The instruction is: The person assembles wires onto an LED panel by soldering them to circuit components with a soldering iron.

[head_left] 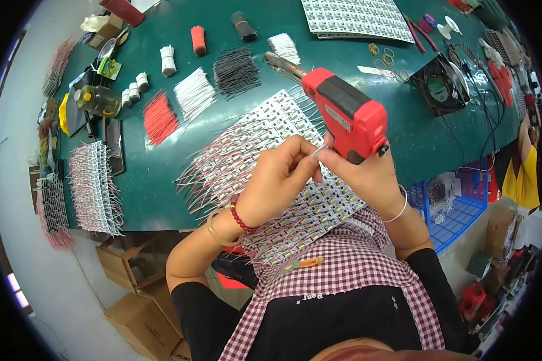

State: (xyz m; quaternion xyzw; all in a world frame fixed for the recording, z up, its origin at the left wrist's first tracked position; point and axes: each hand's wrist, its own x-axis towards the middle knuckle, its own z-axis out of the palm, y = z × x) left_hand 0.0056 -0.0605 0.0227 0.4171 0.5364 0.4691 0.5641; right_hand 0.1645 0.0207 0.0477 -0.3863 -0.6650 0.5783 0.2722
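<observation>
My right hand (358,171) is wrapped round a red-and-black pistol-shaped power tool (346,111), whose long metal tip points to the far left. My left hand (283,174) is closed in a pinch on a thin whitish wire (317,152). The right thumb meets the left fingertips there, and the wire's ends are hidden. Beneath both hands lies a panel of small white circuit boards (283,114), with rows of red and white wires sticking out on its left. The panel reaches over the table edge onto my checked apron (337,271).
Loose red wires (160,117), white wires (194,94) and black wires (237,71) lie on the green table (144,207). More boards (361,18) are stacked at the back. A small fan (441,84) and scissors (379,72) stand right; a blue crate (457,207) sits below.
</observation>
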